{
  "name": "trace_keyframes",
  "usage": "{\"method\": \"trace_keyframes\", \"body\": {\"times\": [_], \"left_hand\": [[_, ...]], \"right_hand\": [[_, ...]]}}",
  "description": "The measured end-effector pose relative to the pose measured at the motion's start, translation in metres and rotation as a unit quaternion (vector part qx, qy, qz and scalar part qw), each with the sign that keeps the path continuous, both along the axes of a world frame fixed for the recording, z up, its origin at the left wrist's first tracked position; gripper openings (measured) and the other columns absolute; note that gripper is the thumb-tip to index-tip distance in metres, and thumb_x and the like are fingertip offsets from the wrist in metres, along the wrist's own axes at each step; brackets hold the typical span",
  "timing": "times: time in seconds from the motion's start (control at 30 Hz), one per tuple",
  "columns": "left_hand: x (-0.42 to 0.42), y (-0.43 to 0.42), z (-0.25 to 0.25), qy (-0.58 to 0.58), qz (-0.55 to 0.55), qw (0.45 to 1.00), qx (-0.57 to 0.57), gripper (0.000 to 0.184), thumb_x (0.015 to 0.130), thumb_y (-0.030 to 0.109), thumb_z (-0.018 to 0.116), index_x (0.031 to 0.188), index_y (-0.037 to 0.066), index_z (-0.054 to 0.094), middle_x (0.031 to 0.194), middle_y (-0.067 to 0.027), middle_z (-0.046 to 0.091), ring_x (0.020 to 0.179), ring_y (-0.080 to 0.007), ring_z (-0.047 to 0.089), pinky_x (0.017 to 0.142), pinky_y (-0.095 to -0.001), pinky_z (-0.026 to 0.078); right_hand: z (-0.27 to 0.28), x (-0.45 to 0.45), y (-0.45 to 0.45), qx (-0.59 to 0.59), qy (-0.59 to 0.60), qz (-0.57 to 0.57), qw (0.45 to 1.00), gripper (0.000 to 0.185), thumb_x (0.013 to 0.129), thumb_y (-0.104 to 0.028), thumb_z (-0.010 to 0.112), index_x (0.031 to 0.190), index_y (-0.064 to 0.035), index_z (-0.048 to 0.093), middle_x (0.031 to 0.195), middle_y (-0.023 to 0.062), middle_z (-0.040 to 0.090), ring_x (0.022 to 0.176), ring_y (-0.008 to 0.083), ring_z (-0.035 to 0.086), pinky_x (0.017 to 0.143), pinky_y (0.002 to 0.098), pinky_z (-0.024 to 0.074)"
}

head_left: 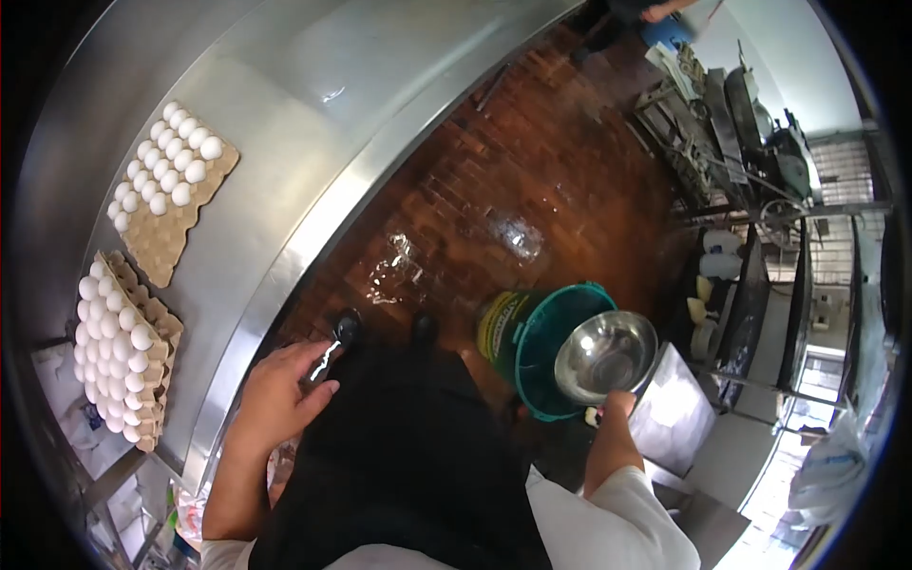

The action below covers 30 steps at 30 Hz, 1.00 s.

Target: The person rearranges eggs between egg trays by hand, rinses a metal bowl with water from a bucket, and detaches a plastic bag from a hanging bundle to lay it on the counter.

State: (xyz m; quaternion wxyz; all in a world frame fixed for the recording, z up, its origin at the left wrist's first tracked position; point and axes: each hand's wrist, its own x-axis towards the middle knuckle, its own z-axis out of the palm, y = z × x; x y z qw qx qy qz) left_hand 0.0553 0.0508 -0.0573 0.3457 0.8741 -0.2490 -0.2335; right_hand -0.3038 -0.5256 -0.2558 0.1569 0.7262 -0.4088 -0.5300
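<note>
Green bucket point(543, 347) partly hidden by metal bowl point(606, 357); label point(503, 325) unreadable. Right hand point(617, 406): fingers partly hidden. 1 co-worker point(627, 9) cut off, top edge.

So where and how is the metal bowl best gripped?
Likely the near rim of the metal bowl, from the wearer's side, where the right hand holds it. The rim offers a thin edge; the rounded body looks smooth, and its left part overlaps the green bucket in view.
</note>
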Motion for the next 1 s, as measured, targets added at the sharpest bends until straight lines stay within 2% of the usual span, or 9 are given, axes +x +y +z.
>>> {"method": "trace_keyframes", "body": {"times": [0.13,0.3,0.37,0.43,0.53,0.6,0.73,0.87,1.0], "left_hand": [[-0.005,-0.002,-0.005,-0.031,-0.024,0.999,0.006,0.048,0.081,0.019,0.076,0.124,0.004,0.063,0.116,-0.0196,0.067,0.108,-0.0383,0.063,0.093,-0.0427,0.05],[-0.006,-0.014,0.008,0.026,-0.035,0.998,0.047,0.05,0.079,0.018,0.078,0.125,0.003,0.063,0.121,-0.0199,0.066,0.113,-0.038,0.063,0.099,-0.0428,0.049],[-0.007,-0.018,0.011,0.009,-0.042,0.998,0.051,0.049,0.08,0.02,0.077,0.124,0.003,0.063,0.119,-0.0193,0.067,0.109,-0.0378,0.063,0.095,-0.043,0.05],[-0.009,-0.021,0.011,-0.029,-0.056,0.997,0.043,0.048,0.081,0.022,0.076,0.123,0.004,0.062,0.114,-0.0179,0.067,0.102,-0.0373,0.064,0.089,-0.0432,0.051],[-0.011,-0.029,0.012,-0.047,-0.08,0.995,0.043,0.048,0.08,0.023,0.076,0.123,0.004,0.063,0.114,-0.0176,0.068,0.101,-0.0366,0.065,0.087,-0.0427,0.052],[-0.012,-0.036,0.017,0.011,-0.072,0.995,0.061,0.051,0.08,0.022,0.078,0.124,0.003,0.063,0.119,-0.0192,0.067,0.108,-0.0378,0.064,0.095,-0.0432,0.05],[-0.011,-0.053,0.013,0.08,-0.087,0.992,0.048,0.055,0.083,0.026,0.077,0.13,0.002,0.061,0.127,-0.0206,0.064,0.118,-0.0379,0.06,0.103,-0.0435,0.046],[-0.014,-0.087,-0.029,-0.05,-0.149,0.987,0.031,0.07,0.088,0.041,0.07,0.139,-0.003,0.05,0.143,-0.0244,0.05,0.135,-0.0399,0.046,0.113,-0.0448,0.038],[-0.024,-0.145,-0.062,-0.119,-0.286,0.95,0.037,0.08,0.091,0.055,0.061,0.144,-0.004,0.044,0.153,-0.0263,0.037,0.145,-0.0414,0.032,0.12,-0.052,0.023]], "right_hand": [[0.003,0.002,0.019,-0.021,-0.056,-0.071,0.996,0.015,0.09,-0.015,0.062,0.096,-0.0059,0.073,0.093,0.0039,0.074,0.08,0.0186,0.072,0.068,0.0301,0.0507],[-0.067,-0.054,0.0,-0.087,-0.244,-0.246,0.934,0.016,0.086,-0.01,0.06,0.101,-0.004,0.06,0.086,0.0127,0.07,0.07,0.0245,0.07,0.055,0.0355,0.0508],[-0.153,-0.114,-0.041,-0.124,-0.403,-0.389,0.819,0.019,0.085,-0.009,0.059,0.103,-0.0033,0.056,0.082,0.0163,0.069,0.066,0.0269,0.07,0.049,0.0377,0.0508],[-0.052,-0.015,0.034,-0.174,-0.522,-0.591,0.59,0.02,0.086,-0.002,0.053,0.106,-0.0007,0.056,0.089,0.0177,0.067,0.067,0.0267,0.069,0.043,0.0331,0.051],[-0.042,0.016,0.072,-0.156,-0.595,-0.724,0.313,0.017,0.086,-0.001,0.054,0.102,-0.0024,0.059,0.089,0.0149,0.066,0.07,0.0251,0.067,0.045,0.0298,0.0512],[-0.094,-0.021,0.076,-0.045,-0.63,-0.757,0.166,0.016,0.085,-0.003,0.054,0.1,-0.0033,0.058,0.081,0.0124,0.061,0.06,0.0232,0.06,0.045,0.03,0.0522],[-0.071,-0.005,0.126,-0.031,-0.611,-0.764,0.205,0.01,0.084,-0.005,0.055,0.094,-0.0034,0.057,0.072,0.0098,0.056,0.055,0.0205,0.057,0.042,0.0298,0.0495],[-0.048,0.016,0.128,0.061,-0.62,-0.726,0.29,0.007,0.084,-0.005,0.058,0.089,-0.0021,0.057,0.069,0.0091,0.055,0.047,0.0212,0.054,0.04,0.0296,0.0483],[-0.019,0.06,0.136,0.12,-0.653,-0.681,0.308,0.01,0.084,-0.006,0.06,0.091,0.0,0.058,0.075,0.0088,0.06,0.048,0.019,0.056,0.037,0.0272,0.048]]}}
